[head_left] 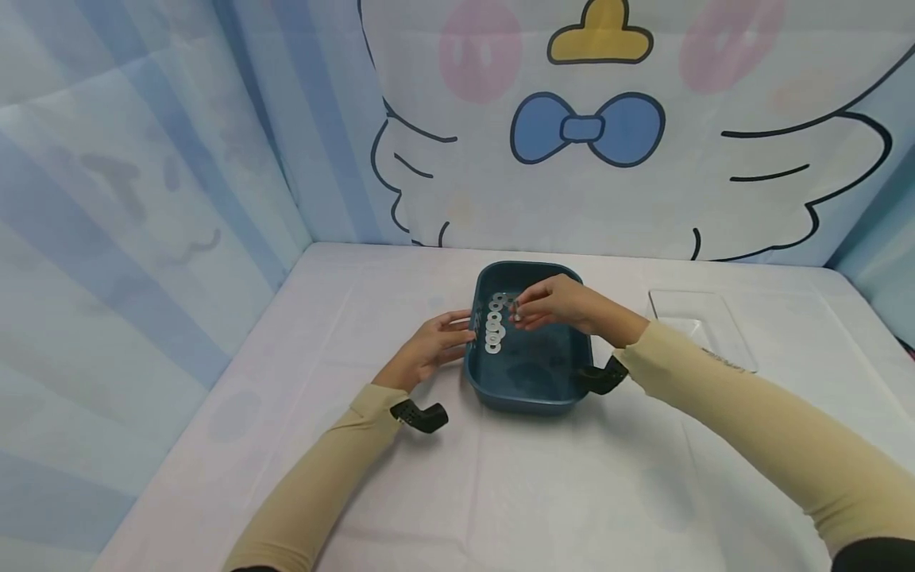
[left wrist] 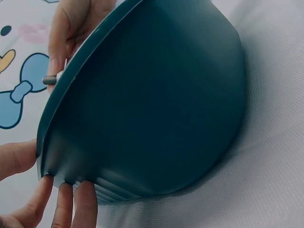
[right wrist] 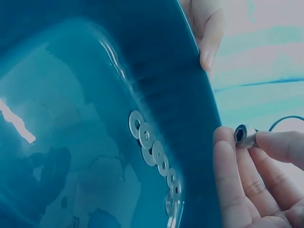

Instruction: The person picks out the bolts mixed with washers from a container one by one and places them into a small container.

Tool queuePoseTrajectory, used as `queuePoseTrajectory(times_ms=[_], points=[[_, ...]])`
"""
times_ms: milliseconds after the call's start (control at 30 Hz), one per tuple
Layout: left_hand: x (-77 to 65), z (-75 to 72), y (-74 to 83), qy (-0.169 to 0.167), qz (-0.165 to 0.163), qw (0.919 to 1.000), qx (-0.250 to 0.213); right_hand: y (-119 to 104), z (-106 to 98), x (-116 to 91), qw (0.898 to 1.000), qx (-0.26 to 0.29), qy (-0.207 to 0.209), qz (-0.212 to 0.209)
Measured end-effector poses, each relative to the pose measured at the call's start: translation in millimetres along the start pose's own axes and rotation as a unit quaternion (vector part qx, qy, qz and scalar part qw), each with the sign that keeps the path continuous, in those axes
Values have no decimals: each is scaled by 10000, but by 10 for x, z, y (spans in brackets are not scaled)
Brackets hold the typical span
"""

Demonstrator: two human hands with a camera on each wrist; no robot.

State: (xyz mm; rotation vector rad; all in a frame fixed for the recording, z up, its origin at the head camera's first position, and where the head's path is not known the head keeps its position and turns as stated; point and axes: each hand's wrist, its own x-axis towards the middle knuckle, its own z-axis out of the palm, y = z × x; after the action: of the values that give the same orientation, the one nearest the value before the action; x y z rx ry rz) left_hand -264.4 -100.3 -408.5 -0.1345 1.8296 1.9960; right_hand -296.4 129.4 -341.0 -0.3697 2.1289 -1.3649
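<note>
A dark teal plastic bin [head_left: 532,403] stands on the white-covered table. My left hand [head_left: 431,347] touches the bin's left side, its fingers extended against the outer wall and rim. Over the bin, my right hand [head_left: 563,303] pinches a socket-head bolt [right wrist: 244,136] between thumb and fingers. The bolt's hex socket shows in the right wrist view; its threaded end pokes out past the bin's rim [left wrist: 90,46] in the left wrist view. Several flat metal washers [head_left: 494,326] lie in an overlapping row on the bin floor, along its left wall.
To the right of the bin, partly behind the right forearm, sits a clear plastic tray [head_left: 717,314]. A printed fabric backdrop [head_left: 586,206] rises behind the table's far edge, and a striped curtain [head_left: 143,238] hangs along the left.
</note>
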Motion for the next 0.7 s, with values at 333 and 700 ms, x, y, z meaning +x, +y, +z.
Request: queuePoseTrajectory(times_ms=[333,700], points=[[-9,5,5,56,14,10000,-52,20,-82,-127,9997,-187,-109,-91],[5,-1,-8,71,18,10000,-53,86,-205,-312,9991,-412,-84,-22]])
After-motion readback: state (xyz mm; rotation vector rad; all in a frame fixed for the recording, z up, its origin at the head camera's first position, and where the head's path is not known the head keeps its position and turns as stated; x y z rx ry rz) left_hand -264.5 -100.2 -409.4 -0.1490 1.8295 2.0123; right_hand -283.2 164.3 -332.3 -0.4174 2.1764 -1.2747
